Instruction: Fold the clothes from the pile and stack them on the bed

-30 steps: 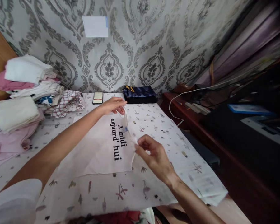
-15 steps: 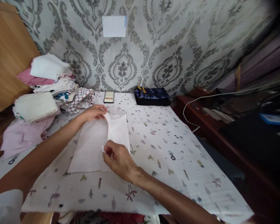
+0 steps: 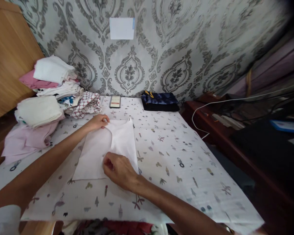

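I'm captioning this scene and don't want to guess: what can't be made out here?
- Head view: where the right hand meets the white cloth; its own fingers hide the contact.
- Head view: the phone screen's text; too small.
- Head view: the red cloth; cut off by the bottom edge.
- Head view: the blue-edged object; cut off at right.

The left hand (image 3: 99, 121) has its fingers on the far edge of a white garment (image 3: 124, 138), left of its middle; the right hand (image 3: 120, 169) curls over the near part, thumb and index drawn together. The garment lies partly folded over itself on the bench (image 3: 169, 195), which a patterned cloth covers. A phone (image 3: 115, 101) lies beyond it, with dark folded clothes (image 3: 160, 101) to the right of the phone, near the wall (image 3: 152, 58). Piled clothes (image 3: 39, 111) fill the far left.
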`<state>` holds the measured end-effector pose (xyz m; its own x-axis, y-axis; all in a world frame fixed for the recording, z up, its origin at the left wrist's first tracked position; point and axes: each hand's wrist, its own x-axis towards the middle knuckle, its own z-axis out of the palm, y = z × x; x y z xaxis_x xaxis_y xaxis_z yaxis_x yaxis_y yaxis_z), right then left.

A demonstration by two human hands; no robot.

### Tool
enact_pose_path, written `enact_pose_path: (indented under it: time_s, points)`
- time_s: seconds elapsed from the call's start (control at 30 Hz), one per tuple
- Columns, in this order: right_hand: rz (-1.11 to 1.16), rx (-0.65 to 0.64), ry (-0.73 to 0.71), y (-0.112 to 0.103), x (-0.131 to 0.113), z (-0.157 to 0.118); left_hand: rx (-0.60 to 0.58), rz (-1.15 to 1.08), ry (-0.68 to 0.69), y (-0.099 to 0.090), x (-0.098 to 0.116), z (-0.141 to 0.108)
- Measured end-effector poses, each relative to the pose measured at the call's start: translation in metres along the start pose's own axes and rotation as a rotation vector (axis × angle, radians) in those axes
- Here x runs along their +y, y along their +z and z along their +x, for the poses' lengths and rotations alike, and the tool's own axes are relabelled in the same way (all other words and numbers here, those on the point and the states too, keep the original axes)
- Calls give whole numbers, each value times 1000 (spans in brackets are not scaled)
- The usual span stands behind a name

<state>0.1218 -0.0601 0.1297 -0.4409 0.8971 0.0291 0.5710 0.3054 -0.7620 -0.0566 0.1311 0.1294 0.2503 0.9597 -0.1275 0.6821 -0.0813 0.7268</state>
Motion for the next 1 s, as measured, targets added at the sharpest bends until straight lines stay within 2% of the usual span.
enact_pose_path:
  time_s: [0.1, 0.17, 0.2, 0.27, 0.37, 0.43, 0.5, 0.6, 0.7, 0.9, 1.0]
  points:
    - [27, -21, -70, -6, 4, -2, 123, 203, 97, 3, 8, -11]
    - [-60, 21, -126, -12, 10, -1, 134, 355, 260, 14, 20, -18]
    - [-139, 37, -162, -13, 14, -1, 102, 407, 358, 22, 27, -20]
    - [-303, 28, -243, -14, 23, 0, -35, 437, 534, 43, 42, -21]
    - [-441, -71, -311, -8, 37, 1, -261, 486, 683, 76, 54, -12]
    - [-468, -141, -303, -3, 43, 0, -319, 545, 692, 92, 53, 0]
    - [-470, -184, -293, 0, 45, 0, -290, 583, 643, 98, 46, 15]
    - [-468, -190, -309, 1, 46, -1, -237, 598, 559, 96, 35, 36]
    - [-467, -189, -333, 1, 46, -2, -244, 585, 529, 90, 32, 50]
    - [-430, -236, -385, 0, 42, -6, -223, 537, 453, 90, 33, 59]
    - [-379, -278, -415, -2, 35, -10, -110, 429, 430, 90, 34, 59]
